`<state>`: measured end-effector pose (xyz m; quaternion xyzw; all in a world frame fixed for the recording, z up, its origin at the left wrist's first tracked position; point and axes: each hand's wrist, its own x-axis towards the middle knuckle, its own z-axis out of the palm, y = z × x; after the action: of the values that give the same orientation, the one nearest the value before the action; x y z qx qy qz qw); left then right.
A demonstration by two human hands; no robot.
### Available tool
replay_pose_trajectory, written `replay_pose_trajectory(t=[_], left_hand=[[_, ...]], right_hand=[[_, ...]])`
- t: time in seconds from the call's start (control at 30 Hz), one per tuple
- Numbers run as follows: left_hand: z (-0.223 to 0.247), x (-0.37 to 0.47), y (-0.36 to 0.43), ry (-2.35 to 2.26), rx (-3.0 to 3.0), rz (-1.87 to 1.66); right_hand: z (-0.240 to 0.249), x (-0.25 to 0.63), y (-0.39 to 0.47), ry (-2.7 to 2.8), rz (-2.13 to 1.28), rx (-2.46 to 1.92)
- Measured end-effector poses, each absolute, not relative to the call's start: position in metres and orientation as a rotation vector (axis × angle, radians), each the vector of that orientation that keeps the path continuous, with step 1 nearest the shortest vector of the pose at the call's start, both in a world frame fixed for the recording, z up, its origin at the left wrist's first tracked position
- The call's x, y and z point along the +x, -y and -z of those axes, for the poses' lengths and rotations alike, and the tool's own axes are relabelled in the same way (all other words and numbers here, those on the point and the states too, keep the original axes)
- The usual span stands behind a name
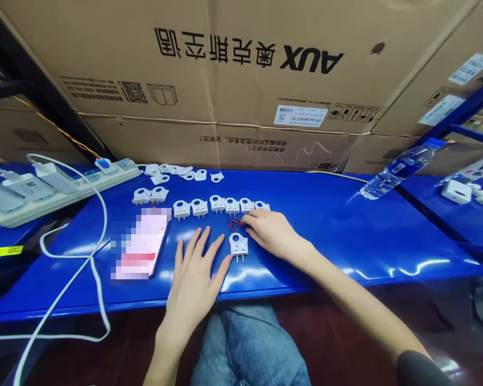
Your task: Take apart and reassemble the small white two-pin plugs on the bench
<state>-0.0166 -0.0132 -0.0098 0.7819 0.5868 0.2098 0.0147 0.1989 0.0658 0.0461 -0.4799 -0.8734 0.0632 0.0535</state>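
clock centred on the lone white plug piece (239,245), 12 pointing away from the person. it lies on the blue table (326,236), prongs toward 6, ring end toward 12.

progress: looks partway, my read. six pieces in the row (199,207) and the pair (159,194) seem grouped on purpose; the lone piece seems the one being worked on. the heap of white parts (177,171) at 11 looks untouched, so likely left over. can't tell if any piece counts as finished. small red-and-black wires (233,224) lie loose at 12, just beyond the lone piece.

grip: left hand (193,279) at 8, fingers spread wide on the table, nothing held, thumb tip just beside the lone piece, contact unclear. right hand (271,230) at 2, fingers curled near the wires and the row's far-right piece; can't tell if it pinches anything.

counts: lone piece 1; row 6, from 10 to 1, last partly hidden by the right hand; pair 2, at 10; heap overlaps, no sure count; wire clump 1, strands unclear; phone (143,246) 1, at 9; bottle (400,169) 1, at 2; power strip (80,195) 1, between 9 and 10.
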Motion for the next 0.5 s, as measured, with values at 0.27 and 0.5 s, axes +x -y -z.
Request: replay_pose_trajectory(t=[0.27,0.5], left_hand=[[0.01,-0.016,0.012,-1.819,2.423,-0.664],[0.01,-0.016,0.011,-1.82,2.435,-0.656]], right_hand=[[-0.062,0.207,-0.073,2.735,-0.295,-1.303],[-0.061,0.204,-0.08,2.576,-0.723,-0.92]])
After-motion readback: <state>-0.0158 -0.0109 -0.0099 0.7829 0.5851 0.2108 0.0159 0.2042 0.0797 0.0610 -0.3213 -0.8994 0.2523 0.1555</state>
